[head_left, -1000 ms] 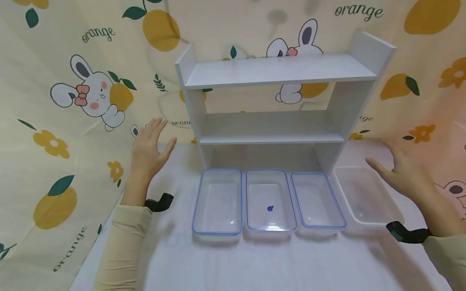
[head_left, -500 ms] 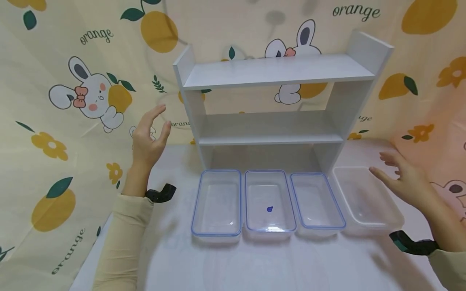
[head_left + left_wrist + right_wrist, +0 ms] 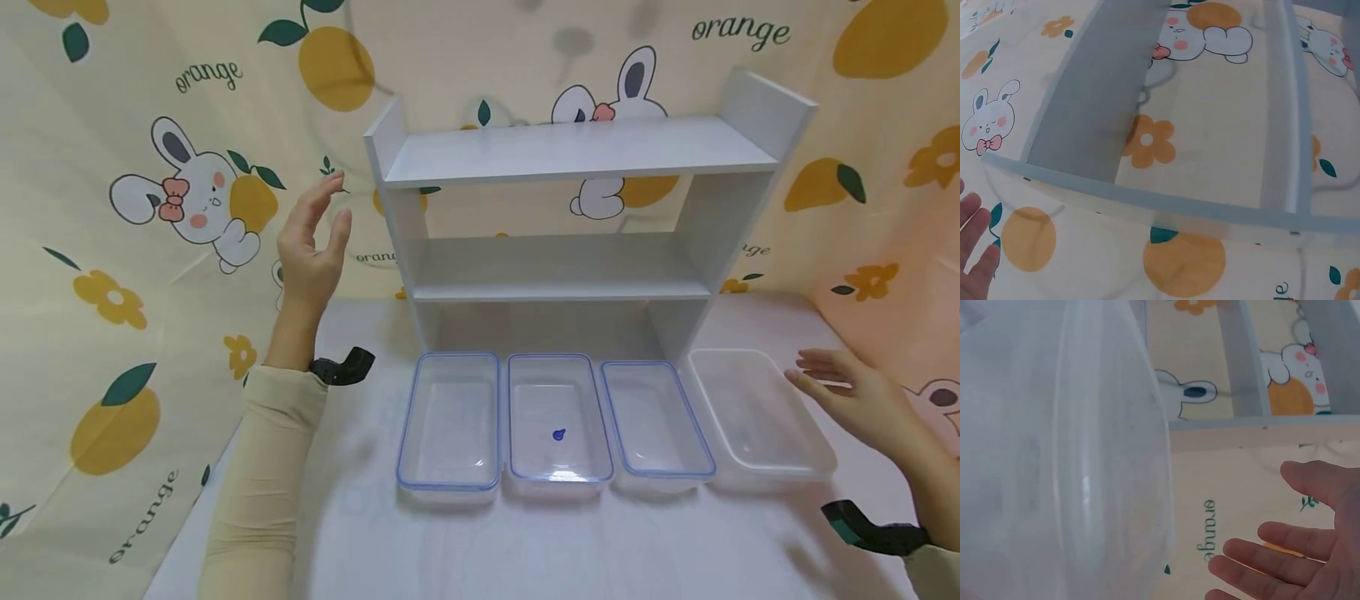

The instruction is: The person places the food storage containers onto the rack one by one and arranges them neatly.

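My left hand is raised beside the left side of a white shelf unit, fingers apart and holding nothing. In the left wrist view its fingers show at the lower left edge, away from the shelf. To the right, my right hand hovers by the right edge of a frosted clear container; nothing is in its grasp. The right wrist view shows that hand with fingers loosely spread, apart from the container's wall.
Three clear boxes with blue rims stand in a row before the shelf: a left box, a middle box and a right box. A small blue spot shows in the middle one. A printed cloth hangs behind.
My left hand has risen upward beside the shelf. My right hand has moved down and slightly right along the frosted container. The boxes and shelf stay in place.
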Demonstrator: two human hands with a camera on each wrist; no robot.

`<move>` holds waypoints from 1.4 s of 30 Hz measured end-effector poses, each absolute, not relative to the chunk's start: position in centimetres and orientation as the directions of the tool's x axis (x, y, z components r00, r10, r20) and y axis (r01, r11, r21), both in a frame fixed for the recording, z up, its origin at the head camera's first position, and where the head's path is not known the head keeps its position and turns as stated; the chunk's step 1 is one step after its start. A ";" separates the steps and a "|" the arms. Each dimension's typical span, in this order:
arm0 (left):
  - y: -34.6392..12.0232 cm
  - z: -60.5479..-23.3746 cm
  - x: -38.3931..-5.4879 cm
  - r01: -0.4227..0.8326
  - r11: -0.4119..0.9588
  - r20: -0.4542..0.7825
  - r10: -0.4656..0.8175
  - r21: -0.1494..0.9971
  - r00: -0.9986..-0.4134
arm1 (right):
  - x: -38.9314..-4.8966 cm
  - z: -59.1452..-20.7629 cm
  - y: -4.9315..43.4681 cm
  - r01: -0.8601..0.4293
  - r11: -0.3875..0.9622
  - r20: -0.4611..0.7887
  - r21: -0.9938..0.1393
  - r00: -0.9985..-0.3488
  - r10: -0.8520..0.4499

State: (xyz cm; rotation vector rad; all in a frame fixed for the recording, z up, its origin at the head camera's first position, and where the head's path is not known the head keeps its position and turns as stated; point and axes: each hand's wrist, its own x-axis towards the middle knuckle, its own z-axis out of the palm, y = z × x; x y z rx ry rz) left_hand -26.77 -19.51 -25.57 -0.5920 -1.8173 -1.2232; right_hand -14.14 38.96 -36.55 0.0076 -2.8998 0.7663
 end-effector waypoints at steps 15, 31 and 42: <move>-18.2 -23.3 -28.9 0.788 0.194 0.809 -0.052 0.584 -0.586 | -13.4 -38.5 41.0 0.022 0.818 0.065 -0.575 -0.995 0.073; -16.5 -21.7 -30.5 0.797 0.156 0.807 -0.001 0.584 -0.591 | -13.4 -40.5 42.6 0.068 0.748 -0.052 -0.660 -0.998 0.044; -16.2 -21.6 -30.5 0.783 0.093 0.787 -0.015 0.615 -0.616 | -14.0 -41.8 44.1 0.181 0.756 -0.230 -0.629 -0.972 0.042</move>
